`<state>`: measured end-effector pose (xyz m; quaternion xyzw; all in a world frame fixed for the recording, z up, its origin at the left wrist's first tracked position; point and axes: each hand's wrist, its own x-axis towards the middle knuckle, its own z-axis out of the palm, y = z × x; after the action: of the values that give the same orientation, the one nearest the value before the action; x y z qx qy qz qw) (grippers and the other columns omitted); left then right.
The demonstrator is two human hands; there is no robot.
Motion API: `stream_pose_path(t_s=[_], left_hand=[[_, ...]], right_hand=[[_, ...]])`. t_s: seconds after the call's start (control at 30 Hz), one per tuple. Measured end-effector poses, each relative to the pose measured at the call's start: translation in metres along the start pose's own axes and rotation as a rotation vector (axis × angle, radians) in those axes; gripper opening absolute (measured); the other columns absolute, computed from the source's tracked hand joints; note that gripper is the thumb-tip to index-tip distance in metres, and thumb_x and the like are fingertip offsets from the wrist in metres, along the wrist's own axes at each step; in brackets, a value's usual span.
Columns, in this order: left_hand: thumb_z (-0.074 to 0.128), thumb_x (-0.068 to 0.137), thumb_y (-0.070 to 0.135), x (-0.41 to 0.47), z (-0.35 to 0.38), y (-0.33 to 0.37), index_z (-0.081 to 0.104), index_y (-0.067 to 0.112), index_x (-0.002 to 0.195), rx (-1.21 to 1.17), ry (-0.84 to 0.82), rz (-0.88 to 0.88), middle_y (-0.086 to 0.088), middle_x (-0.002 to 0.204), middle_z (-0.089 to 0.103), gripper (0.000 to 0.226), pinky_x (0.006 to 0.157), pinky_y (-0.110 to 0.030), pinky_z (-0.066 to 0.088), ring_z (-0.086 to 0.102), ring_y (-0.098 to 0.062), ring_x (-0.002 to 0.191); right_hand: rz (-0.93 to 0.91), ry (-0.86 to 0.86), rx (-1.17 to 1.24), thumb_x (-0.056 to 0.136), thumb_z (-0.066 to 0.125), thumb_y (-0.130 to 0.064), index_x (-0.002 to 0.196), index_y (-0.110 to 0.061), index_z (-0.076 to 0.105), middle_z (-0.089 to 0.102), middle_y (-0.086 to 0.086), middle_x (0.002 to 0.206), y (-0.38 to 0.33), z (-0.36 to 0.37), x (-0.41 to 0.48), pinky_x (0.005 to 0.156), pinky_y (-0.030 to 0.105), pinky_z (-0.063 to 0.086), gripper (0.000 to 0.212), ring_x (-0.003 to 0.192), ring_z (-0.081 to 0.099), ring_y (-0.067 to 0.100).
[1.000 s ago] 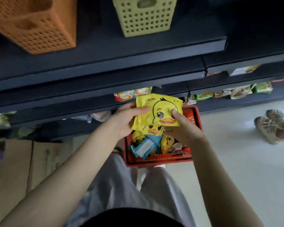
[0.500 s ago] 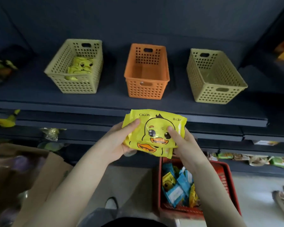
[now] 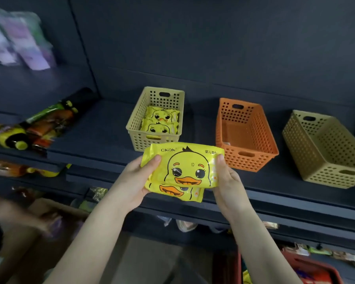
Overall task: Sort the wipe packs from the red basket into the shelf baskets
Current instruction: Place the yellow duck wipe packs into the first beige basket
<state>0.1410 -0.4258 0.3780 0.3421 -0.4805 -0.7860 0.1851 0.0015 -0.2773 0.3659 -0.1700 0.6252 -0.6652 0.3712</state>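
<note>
In the head view, two stacked yellow duck wipe packs are being gripped at their short ends, the left hand and the right hand each being curled round an edge. They are being held just before the beige basket, where matching packs are lying; the red basket is sitting low at the right. The offset lower pack could be dropped while being lifted over the rim, or misplaced into the neighbouring orange basket.

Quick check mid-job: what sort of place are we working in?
Probably a small shop, or a mock-up of one: dark tiered shelves carrying packaged snacks, a red shopping basket low at the right, and branded yellow duck wipe packs.
</note>
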Motion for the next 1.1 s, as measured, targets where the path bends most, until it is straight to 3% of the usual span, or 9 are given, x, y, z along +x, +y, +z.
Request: stream_pose_path(t_s=[0.13, 0.27, 0.33, 0.5, 0.63, 0.73, 0.87, 1.03, 1.1], left_hand=[[0.054, 0.095, 0.022, 0.035, -0.011, 0.029, 0.065, 0.016, 0.113, 0.018, 0.020, 0.030, -0.006, 0.104, 0.074, 0.022, 0.070, -0.036, 0.061, 0.072, -0.022, 0.091], [0.054, 0.095, 0.025, 0.071, -0.020, 0.058, 0.064, 0.013, 0.117, 0.057, 0.041, 0.119, -0.009, 0.108, 0.073, 0.027, 0.076, -0.040, 0.060, 0.071, -0.026, 0.095], [0.053, 0.095, 0.027, 0.086, -0.022, 0.071, 0.064, 0.013, 0.114, 0.072, 0.047, 0.150, -0.009, 0.106, 0.073, 0.026, 0.077, -0.042, 0.060, 0.071, -0.026, 0.094], [0.053, 0.095, 0.031, 0.123, -0.050, 0.100, 0.063, 0.012, 0.114, -0.044, 0.259, 0.241, -0.009, 0.104, 0.074, 0.028, 0.070, -0.040, 0.058, 0.072, -0.025, 0.092], [0.053, 0.096, 0.032, 0.143, -0.083, 0.117, 0.065, 0.017, 0.107, -0.083, 0.408, 0.311, -0.006, 0.102, 0.074, 0.022, 0.068, -0.037, 0.057, 0.072, -0.021, 0.089], [0.052, 0.097, 0.032, 0.164, -0.095, 0.126, 0.065, 0.018, 0.107, -0.104, 0.435, 0.343, -0.005, 0.103, 0.074, 0.021, 0.077, -0.042, 0.056, 0.071, -0.024, 0.096], [0.051, 0.098, 0.031, 0.196, -0.103, 0.134, 0.063, 0.018, 0.114, -0.169, 0.425, 0.304, -0.004, 0.106, 0.073, 0.023, 0.080, -0.043, 0.056, 0.070, -0.023, 0.098], [0.051, 0.098, 0.033, 0.234, -0.102, 0.135, 0.061, 0.016, 0.117, -0.174, 0.327, 0.222, -0.005, 0.105, 0.074, 0.027, 0.077, -0.043, 0.058, 0.071, -0.023, 0.095], [0.050, 0.098, 0.033, 0.245, -0.099, 0.134, 0.062, 0.017, 0.114, -0.162, 0.263, 0.179, -0.004, 0.101, 0.075, 0.025, 0.075, -0.042, 0.058, 0.072, -0.023, 0.093]], right_hand=[[-0.010, -0.063, 0.037, 0.103, 0.035, -0.040, 0.099, -0.022, 0.075, 0.073, 0.000, 0.111, -0.018, 0.015, 0.048, 0.112, 0.040, 0.035, 0.044, 0.112, 0.064, 0.012], [-0.077, -0.181, -0.049, 0.100, 0.041, -0.036, 0.110, -0.010, 0.068, 0.074, 0.006, 0.109, -0.046, 0.024, 0.103, 0.093, 0.025, 0.046, 0.039, 0.106, 0.068, 0.015], [-0.120, -0.204, -0.071, 0.094, 0.049, -0.037, 0.111, -0.010, 0.068, 0.074, 0.007, 0.107, -0.059, 0.031, 0.128, 0.092, 0.028, 0.050, 0.037, 0.104, 0.069, 0.021], [-0.088, -0.096, 0.045, 0.093, 0.057, -0.029, 0.112, -0.006, 0.066, 0.074, 0.011, 0.106, -0.083, 0.041, 0.181, 0.093, 0.041, 0.053, 0.031, 0.101, 0.070, 0.027], [-0.127, -0.011, -0.106, 0.095, 0.058, -0.022, 0.104, -0.012, 0.068, 0.075, 0.007, 0.101, -0.092, 0.038, 0.211, 0.075, 0.032, 0.059, 0.017, 0.089, 0.073, 0.020], [-0.190, -0.009, -0.299, 0.094, 0.060, -0.013, 0.108, -0.018, 0.064, 0.075, 0.003, 0.097, -0.088, 0.044, 0.230, 0.067, 0.028, 0.059, 0.015, 0.084, 0.073, 0.014], [-0.126, -0.068, -0.596, 0.092, 0.064, -0.015, 0.117, -0.020, 0.061, 0.073, -0.001, 0.098, -0.072, 0.064, 0.240, 0.078, 0.039, 0.060, 0.026, 0.086, 0.071, 0.011], [0.115, -0.262, -0.817, 0.089, 0.066, -0.025, 0.118, -0.040, 0.053, 0.055, -0.006, 0.126, -0.051, 0.094, 0.247, 0.093, 0.046, 0.052, 0.035, 0.111, 0.060, 0.020], [0.228, -0.260, -0.934, 0.091, 0.065, -0.020, 0.123, -0.037, 0.052, 0.055, 0.001, 0.117, -0.054, 0.100, 0.252, 0.093, 0.048, 0.051, 0.039, 0.108, 0.060, 0.026]])
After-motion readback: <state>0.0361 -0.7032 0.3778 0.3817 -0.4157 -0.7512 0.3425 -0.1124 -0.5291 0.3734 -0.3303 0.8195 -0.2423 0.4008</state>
